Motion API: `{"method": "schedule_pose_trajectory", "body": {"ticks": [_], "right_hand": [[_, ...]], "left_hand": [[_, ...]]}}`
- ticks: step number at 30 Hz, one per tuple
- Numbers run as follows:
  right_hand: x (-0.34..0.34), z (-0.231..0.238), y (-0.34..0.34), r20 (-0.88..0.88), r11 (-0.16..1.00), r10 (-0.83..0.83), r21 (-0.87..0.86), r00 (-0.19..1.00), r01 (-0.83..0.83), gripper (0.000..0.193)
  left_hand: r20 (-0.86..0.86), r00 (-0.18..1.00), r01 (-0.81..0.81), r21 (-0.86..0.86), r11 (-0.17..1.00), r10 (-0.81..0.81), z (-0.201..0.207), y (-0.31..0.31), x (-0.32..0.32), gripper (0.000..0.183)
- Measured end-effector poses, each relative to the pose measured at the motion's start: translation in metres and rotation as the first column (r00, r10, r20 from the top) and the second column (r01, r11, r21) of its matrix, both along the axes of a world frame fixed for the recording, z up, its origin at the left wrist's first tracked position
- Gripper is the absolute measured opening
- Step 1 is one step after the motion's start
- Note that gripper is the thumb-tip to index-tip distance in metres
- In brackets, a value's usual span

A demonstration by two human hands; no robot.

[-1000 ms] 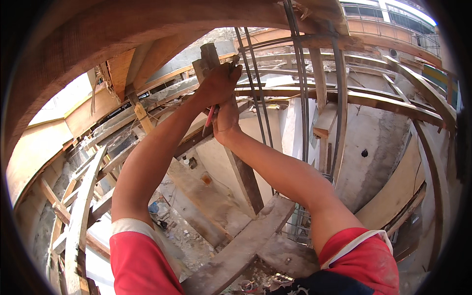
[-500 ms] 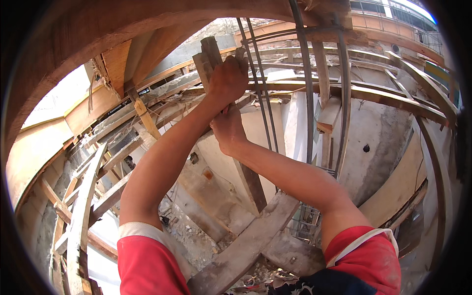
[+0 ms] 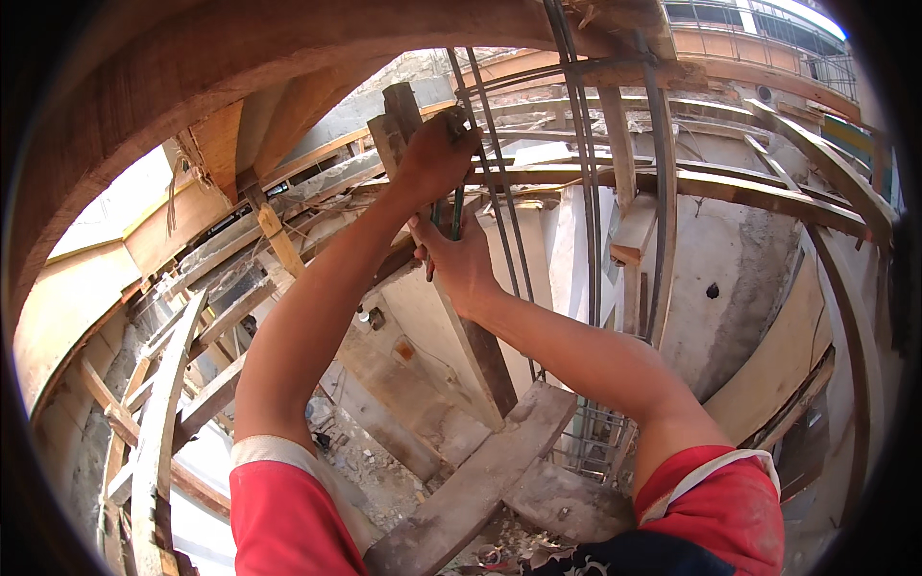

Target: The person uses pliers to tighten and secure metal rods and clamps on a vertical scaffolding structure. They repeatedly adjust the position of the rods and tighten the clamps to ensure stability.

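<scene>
Hand tool (image 3: pixel 458 213) with slim dark handles sits up ahead of the person, between the two hands and just in front of a wooden post (image 3: pixel 400 106); its upper part is hidden, so its exact kind cannot be told. The right hand (image 3: pixel 464 264) is the lower of the two, thumb side up, its fingers bent about the lower part of the handles. The left hand (image 3: pixel 437 158) is raised above it, back of the hand toward the view and fingers curled in; what lies inside them cannot be made out.

Both arms reach up and forward from red sleeves (image 3: pixel 283 514) with pale cuffs. The left forearm climbs steeply toward the post, while the right one slants inward from the lower right, its elbow bent.

A pair of thin steel rods (image 3: pixel 503 187) runs just to the right of the hands, with thicker bars (image 3: pixel 587 192) farther right. A broad timber beam (image 3: pixel 288 48) arches overhead, and a grey plank (image 3: pixel 480 490) lies below the arms, near a steel cage (image 3: pixel 591 427) of crossed bars
</scene>
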State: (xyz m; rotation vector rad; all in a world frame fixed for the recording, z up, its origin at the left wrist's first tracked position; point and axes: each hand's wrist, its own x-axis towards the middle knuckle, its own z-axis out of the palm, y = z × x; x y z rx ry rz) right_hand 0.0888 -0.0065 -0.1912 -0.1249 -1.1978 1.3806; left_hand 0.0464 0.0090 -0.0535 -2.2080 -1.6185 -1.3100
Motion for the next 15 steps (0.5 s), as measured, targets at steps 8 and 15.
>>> {"method": "schedule_pose_trajectory", "body": {"ticks": [8, 15], "right_hand": [[-0.005, 0.009, 0.007, 0.026, 0.995, -0.063, 0.076, 0.998, 0.061, 0.032], [-0.007, 0.012, -0.004, -0.105, 0.971, 0.193, -0.124, 0.975, -0.206, 0.021]], "left_hand": [[0.223, 0.962, 0.205, -0.221, 0.953, -0.155, 0.011, 0.004, -0.016, 0.041], [-0.195, 0.966, -0.154, 0.101, 0.983, 0.171, -0.004, 0.002, -0.015, 0.050]]}}
